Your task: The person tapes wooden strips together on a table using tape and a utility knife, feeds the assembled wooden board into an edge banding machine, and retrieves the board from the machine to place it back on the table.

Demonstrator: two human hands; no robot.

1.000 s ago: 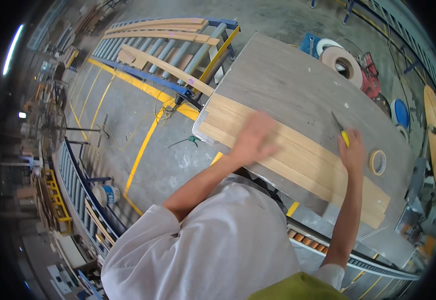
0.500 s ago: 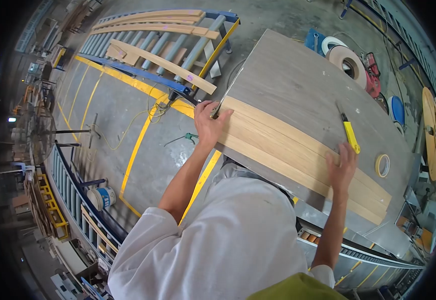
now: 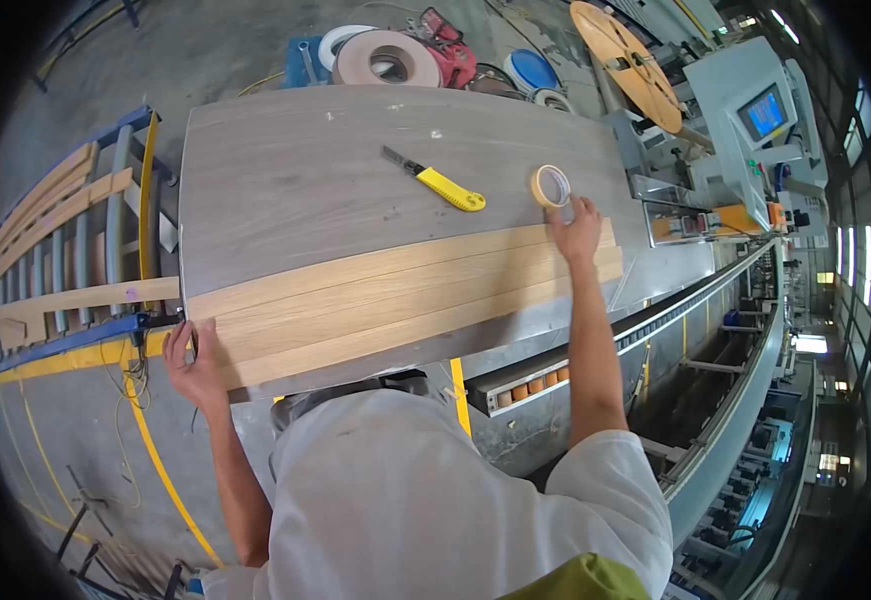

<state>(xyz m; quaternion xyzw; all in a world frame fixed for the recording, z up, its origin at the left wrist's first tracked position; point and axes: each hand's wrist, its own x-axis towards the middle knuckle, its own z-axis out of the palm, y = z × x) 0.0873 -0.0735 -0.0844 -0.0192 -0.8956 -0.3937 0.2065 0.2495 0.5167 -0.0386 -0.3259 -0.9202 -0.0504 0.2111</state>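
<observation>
Several pale wooden strips (image 3: pixel 396 290) lie side by side along the near edge of a grey board-topped table (image 3: pixel 286 160). My left hand (image 3: pixel 196 362) is at their left end, thumb and fingers apart around the corner by the table edge. Toward the right end, my right hand (image 3: pixel 578 228) has its fingers spread over the strips' far edge. Its fingertips come up to a roll of yellowish tape (image 3: pixel 551 187); whether they touch it I cannot tell. A yellow utility knife (image 3: pixel 446 187) lies with its blade out behind the strips.
A roller conveyor (image 3: pixel 86 240) carrying more wooden strips stands on the left. Beyond the table are large rolls of banding (image 3: pixel 388 62) and a blue-lidded bucket (image 3: pixel 532 70). A machine with a screen (image 3: pixel 762 112) stands at right, beside a long conveyor rail (image 3: pixel 646 320).
My view has swung to the right, bringing the machine into sight. My right hand has slid along the strips toward the tape roll. The left stays at the strips' left end.
</observation>
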